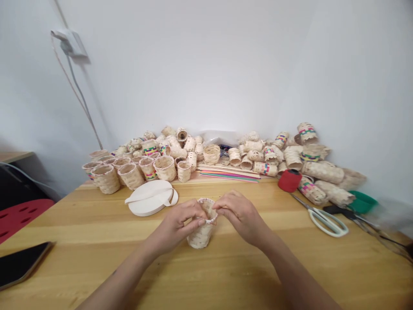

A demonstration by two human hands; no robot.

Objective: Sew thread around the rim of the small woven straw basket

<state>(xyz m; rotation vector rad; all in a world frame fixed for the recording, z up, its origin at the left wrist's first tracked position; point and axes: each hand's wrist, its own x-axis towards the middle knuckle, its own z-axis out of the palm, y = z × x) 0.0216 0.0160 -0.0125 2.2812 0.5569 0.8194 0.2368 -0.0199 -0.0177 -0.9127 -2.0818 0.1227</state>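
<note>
A small woven basket (199,237) stands on the wooden table (180,275), with reddish stitching along its rim. My left hand (182,221) grips the near left part of that rim, thumb outside and fingers over the opening. At the right side of the rim, my right hand (238,215) is closed in a pinch; what lies between its fingertips is too small to make out. A flat roll of pale strip (150,200) lies just beyond my left hand.
Finished baskets (106,178) stand at the back left, and woven tubes are heaped along the wall. Colored strips (229,175) lie at the back middle. Red thread (289,180), scissors (327,221) and a green container (363,201) are at right; a phone (22,263) is at left.
</note>
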